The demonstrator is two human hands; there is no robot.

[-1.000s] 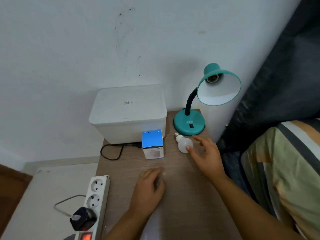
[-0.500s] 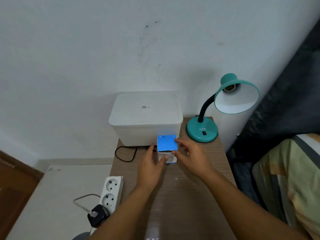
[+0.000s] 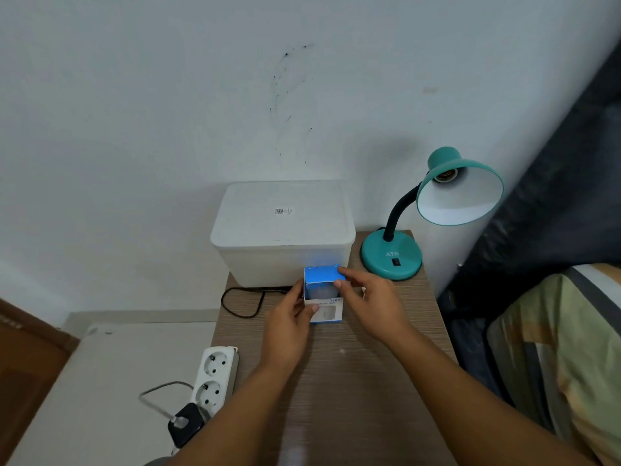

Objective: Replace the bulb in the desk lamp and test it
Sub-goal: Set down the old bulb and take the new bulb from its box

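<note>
Now both hands hold the small blue-and-white bulb box (image 3: pixel 323 297) on the wooden desk (image 3: pixel 369 381), just in front of the white plastic bin (image 3: pixel 282 230). Left hand (image 3: pixel 289 327) grips its left side; right hand (image 3: pixel 371 302) pinches the raised blue top flap. Nearby, the teal lamp (image 3: pixel 391 255) stands at the right, its socket (image 3: pixel 445 176) bare.

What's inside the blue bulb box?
Blue bulb box, flap lifted by the right hand: a pale rounded shape shows inside, likely a bulb. Its base is hidden by the box walls.
</note>
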